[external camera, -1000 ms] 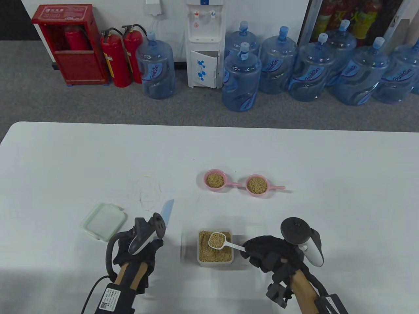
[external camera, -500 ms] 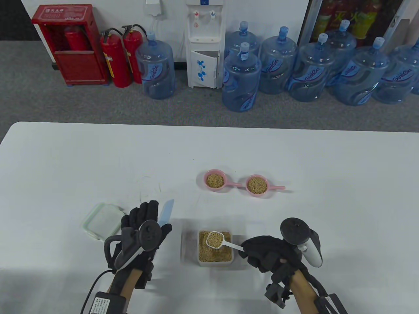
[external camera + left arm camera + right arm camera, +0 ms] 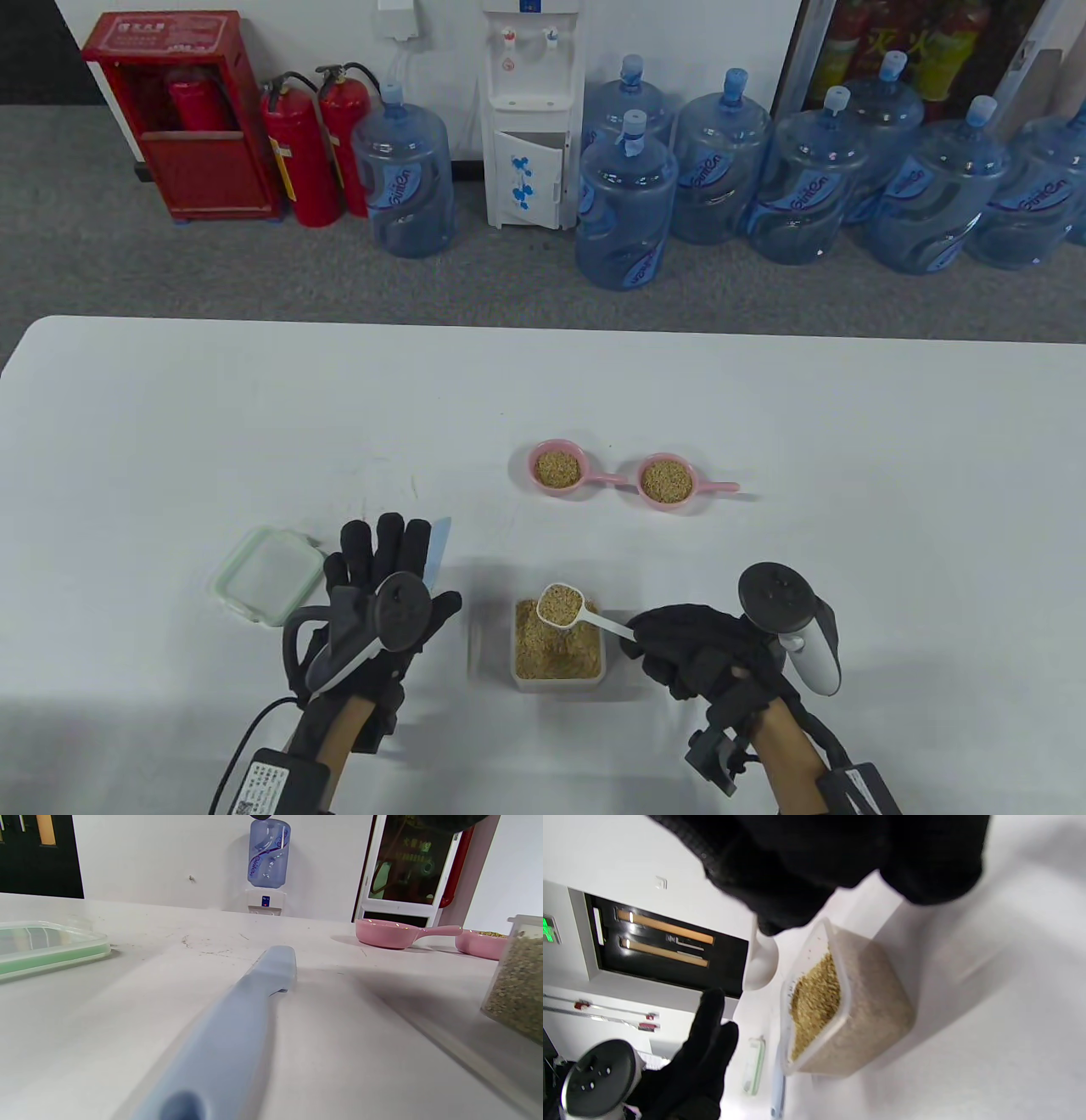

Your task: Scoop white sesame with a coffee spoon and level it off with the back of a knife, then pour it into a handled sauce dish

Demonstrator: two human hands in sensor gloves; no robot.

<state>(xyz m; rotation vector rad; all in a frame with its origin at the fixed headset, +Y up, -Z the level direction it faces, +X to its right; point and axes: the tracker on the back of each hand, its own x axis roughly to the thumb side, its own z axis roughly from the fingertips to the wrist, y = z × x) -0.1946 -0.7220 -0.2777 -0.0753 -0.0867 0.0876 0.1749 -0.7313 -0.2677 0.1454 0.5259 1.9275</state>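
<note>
**Sesame heaped in the coffee spoon, knife flat on the table**

Sesame (image 3: 560, 604) fills the bowl of the coffee spoon (image 3: 564, 605), which I see held above the far end of the clear sesame container (image 3: 558, 645). My right hand (image 3: 691, 654) has its fingers curled tight around the spoon's white handle. My left hand (image 3: 382, 577) hovers with fingers straight and spread, gripping nothing, right over the pale blue knife (image 3: 439, 548) lying on the table (image 3: 170, 424); only the blade tip shows past the fingers in the table view.

On writing: the water jugs (image 3: 403, 182) on the floor carry a blue logo that looks like "SinEn", though I can't be sure of the letters. The red cabinet (image 3: 182, 115) has white characters too small to read.

Two pink handled sauce dishes (image 3: 556, 468) (image 3: 667, 481), both holding sesame, sit beyond the container. A green-rimmed lid (image 3: 267, 573) lies just left of my left hand.
</note>
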